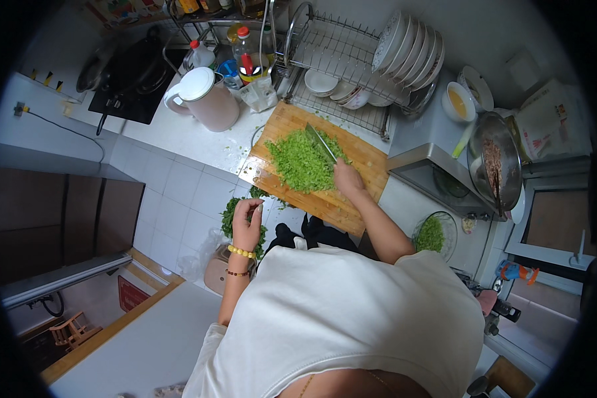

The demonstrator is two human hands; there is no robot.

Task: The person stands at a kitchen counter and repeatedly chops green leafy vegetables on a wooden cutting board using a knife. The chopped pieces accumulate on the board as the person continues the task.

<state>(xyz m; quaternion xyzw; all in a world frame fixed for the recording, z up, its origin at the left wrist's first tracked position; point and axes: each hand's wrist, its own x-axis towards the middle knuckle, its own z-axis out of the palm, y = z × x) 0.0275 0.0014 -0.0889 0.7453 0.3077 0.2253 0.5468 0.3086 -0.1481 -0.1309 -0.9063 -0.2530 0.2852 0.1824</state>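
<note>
My right hand (349,179) grips the handle of a kitchen knife (321,142); its blade lies over the right side of a heap of finely chopped green vegetable (298,161). That heap covers much of a wooden cutting board (365,151) on the white counter. Off the board's near left edge, my left hand (248,224) hangs in the air with curled fingers and nothing visible in it. Dark leafy greens (229,214) show below and behind that hand. Bead bracelets circle my left wrist.
A white-lidded jug (209,102) stands left of the board, near a gas stove (129,84). Behind is a wire dish rack (328,42) with plates. To the right are a toaster oven (428,171), a metal bowl of minced meat (510,164) and a glass bowl of chopped greens (433,234).
</note>
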